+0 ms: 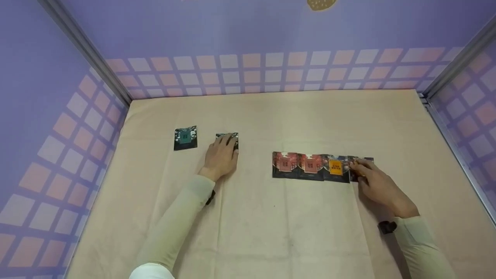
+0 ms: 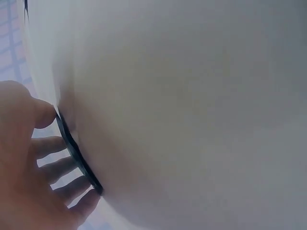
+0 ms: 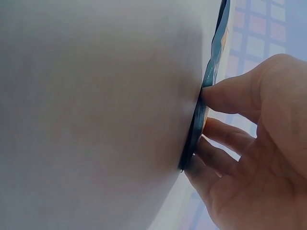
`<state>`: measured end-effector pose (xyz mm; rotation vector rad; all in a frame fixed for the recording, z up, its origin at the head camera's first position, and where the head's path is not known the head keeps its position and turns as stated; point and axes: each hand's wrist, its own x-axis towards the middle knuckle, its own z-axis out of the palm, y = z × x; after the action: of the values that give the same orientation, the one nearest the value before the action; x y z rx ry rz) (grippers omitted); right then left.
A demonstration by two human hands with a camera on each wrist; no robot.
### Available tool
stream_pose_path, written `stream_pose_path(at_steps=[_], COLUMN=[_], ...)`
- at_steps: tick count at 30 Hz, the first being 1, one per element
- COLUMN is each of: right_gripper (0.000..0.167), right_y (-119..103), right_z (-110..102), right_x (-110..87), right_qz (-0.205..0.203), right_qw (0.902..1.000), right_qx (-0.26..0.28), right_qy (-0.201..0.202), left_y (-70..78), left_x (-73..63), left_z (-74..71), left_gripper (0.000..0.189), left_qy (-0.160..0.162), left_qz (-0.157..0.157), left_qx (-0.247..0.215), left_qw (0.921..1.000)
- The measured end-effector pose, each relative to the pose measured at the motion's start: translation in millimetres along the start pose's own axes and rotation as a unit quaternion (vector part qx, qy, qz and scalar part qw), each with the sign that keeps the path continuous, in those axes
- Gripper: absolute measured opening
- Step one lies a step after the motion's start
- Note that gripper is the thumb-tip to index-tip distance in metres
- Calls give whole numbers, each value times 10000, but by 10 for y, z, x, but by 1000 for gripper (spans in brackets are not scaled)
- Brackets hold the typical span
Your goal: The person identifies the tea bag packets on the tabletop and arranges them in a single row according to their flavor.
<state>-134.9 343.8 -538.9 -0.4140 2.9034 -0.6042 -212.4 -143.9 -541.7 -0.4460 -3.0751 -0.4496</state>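
My left hand (image 1: 221, 157) rests on a dark, floral-printed flat sachet (image 1: 233, 135), hiding most of it. In the left wrist view, the thumb and fingertips touch this thin dark sachet (image 2: 79, 155) on the cloth. Left of that hand lies a sachet with a green label (image 1: 185, 138). My right hand (image 1: 378, 185) presses its fingertips on the rightmost sachet (image 1: 369, 159) of a row, partly covering it. From the right wrist view, thumb and fingers touch the dark packet (image 3: 195, 129) lying flat. Beside it are an orange-labelled sachet (image 1: 336, 168) and two red-labelled sachets (image 1: 311, 166), edges touching or overlapping.
A pale, creased cloth (image 1: 255, 228) covers the table. Purple walls (image 1: 248, 31) with pink and white checks rise behind it and on both sides. Grey metal posts (image 1: 87, 50) stand at the corners. A dark band (image 1: 387, 227) sits on the right wrist.
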Motion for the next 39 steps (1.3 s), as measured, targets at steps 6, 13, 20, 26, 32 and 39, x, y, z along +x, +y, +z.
stream_pose_path(at_steps=[6,13,20,26,32,39], right_gripper=[53,52,53,53,54,53], right_y=[-1,-16,-6,-7,-27,-29], right_z=[-1,-12,-24,-27,-26,-23], right_x=[-9,-6,6,-3,-3,8], right_qz=[-16,-84,22,44,159,88], right_qw=[10000,10000,10000,10000,9998,9999], right_qx=[45,-41,11,27,37,-5], right_qy=[-8,30,-37,-41,-131,-140], left_y=[115,232,366,496,621,746], left_x=[-26,-55,-69,-89,-149,-196], left_z=[45,70,97,127,148,194], left_gripper=[51,51,51,51,51,51], left_qy=[21,-19,-87,-185,-202,-252], left_qz=[107,144,215,240,369,498], left_qx=[162,395,551,646,718,714], left_qw=[9998,9991,9982,9975,9965,9959])
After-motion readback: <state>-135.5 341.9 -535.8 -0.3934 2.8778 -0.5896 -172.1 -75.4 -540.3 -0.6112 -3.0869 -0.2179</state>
